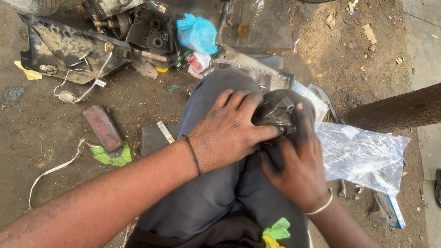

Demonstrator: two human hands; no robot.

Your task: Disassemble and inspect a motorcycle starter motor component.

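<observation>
**A:** On the lap, across the grey trousers (206, 197), a dark greasy metal part (277, 111) is resting at the knee. The left hand (228, 133) is lying flat over it with fingers spread, thumb and forefinger pressing its near edge, not clenched. The right hand (298, 167) is coming up from below, fingers curling round the part's right side and gripping it.

**B:** What is looking risky?

**A:** I'd judge the part is sitting on a rounded knee and both hands are looking oily, so it may be slipping off toward the dirt ground (41, 138). Small pieces seem to be showing just under the left thumb, though I cannot tell what they are; anything loose there could be dropping between the legs.

**B:** And around it?

**A:** Just to the right, a clear plastic bag (367, 158) is lying beside the knee, near the right wrist. To the left, a rust-red block (103, 127) and a green scrap (112, 157) are lying on the ground, with a white cord (55, 169) trailing nearby. Further up, a black plastic panel (59, 46), a dark engine casing (154, 34) and a blue plastic bag (197, 33) are crowding the ground. A tree trunk (399, 110) is leaning in at the right. Nothing is lying between the hands and the part.
</observation>
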